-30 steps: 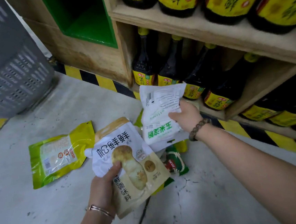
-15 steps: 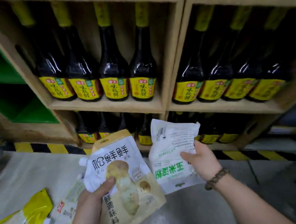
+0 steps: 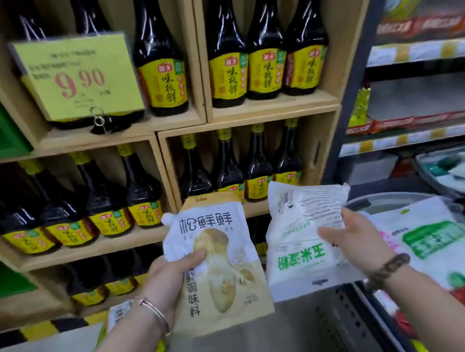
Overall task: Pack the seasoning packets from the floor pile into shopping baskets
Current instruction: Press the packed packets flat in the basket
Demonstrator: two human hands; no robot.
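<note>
My left hand (image 3: 171, 281) grips a beige and white mushroom seasoning pouch (image 3: 223, 264), held upright at chest height. My right hand (image 3: 354, 242) grips a white cornstarch packet (image 3: 297, 240) with green upside-down lettering, just right of the pouch. Both packets hang in front of the wooden shelf. At the right, a grey shopping basket (image 3: 360, 302) holds several white packets with green labels (image 3: 430, 242); its near wall lies below my right wrist. One more packet (image 3: 119, 314) peeks out on the floor behind my left wrist.
A wooden shelf unit (image 3: 181, 127) full of dark soy sauce bottles (image 3: 161, 69) fills the view ahead, with a yellow 9.90 price card (image 3: 77, 77). A yellow-black hazard stripe (image 3: 39, 332) runs along its base. Metal store shelves (image 3: 431, 134) stand at the right.
The view has swung up and to the right, from the floor pile to the shelf and the basket. Both hands have risen with their packets and moved rightward toward the basket.
</note>
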